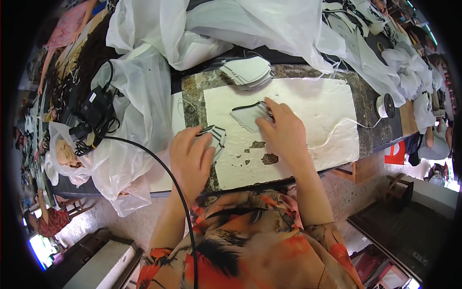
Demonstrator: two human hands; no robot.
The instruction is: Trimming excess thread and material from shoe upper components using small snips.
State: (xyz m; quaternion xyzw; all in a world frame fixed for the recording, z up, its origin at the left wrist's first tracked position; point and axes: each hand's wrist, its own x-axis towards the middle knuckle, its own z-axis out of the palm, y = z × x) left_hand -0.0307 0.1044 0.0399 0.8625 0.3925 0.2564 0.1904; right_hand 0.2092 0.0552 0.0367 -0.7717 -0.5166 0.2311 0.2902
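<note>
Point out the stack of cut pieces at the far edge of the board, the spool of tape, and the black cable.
Stack of grey cut pieces [248, 72], head view, top piece's middle.
Spool of tape [385, 105], head view, its face.
Black cable [169, 176], head view, mid-length beside the left forearm.

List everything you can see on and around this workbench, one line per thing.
white sheet: one, white with worn brown patches, spread on the bench in front of the person
bench: one, dark mottled top, under the sheet
grey cut piece: one, grey with a dark edge, on the sheet under the right fingertips
second grey piece: one, grey with dark stripes, at the sheet's left edge under the left hand
stack of pieces: one pile, pale grey, behind the sheet
plastic bags: several, clear white, left and behind
black cable: one, running from the left pile toward the person
tape roll: one, white, right on the bench
left hand: one, flat on the second grey piece
right hand: one, fingers on the grey cut piece
</note>
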